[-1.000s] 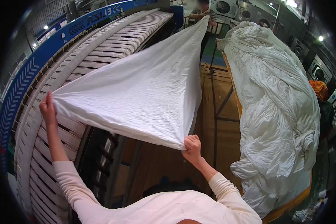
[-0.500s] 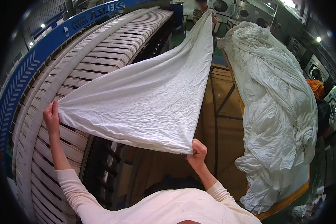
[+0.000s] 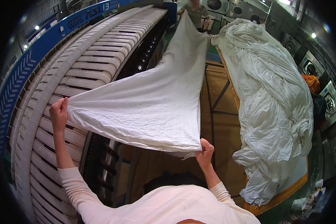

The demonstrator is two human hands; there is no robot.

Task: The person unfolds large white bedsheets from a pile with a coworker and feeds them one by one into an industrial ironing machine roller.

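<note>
In the head view, our left hand (image 3: 59,109) and right hand (image 3: 205,150), arms reaching forward, pinch two near corners of the white sheet (image 3: 149,100), stretched between us and a co-worker (image 3: 192,13). Slatted rollers (image 3: 86,71) lie left; heaped linen (image 3: 268,97) right.

Small ceiling lamps (image 3: 313,35) glare at my upper left and right, 1 of them haloed. The white sheet (image 3: 145,108) before me looks bright, with soft grey shading in its folds, while the space beneath falls dim. My wide view bends the blue beam (image 3: 41,41) and blackens the corners. The sheet's far end looks slightly blurred.
</note>
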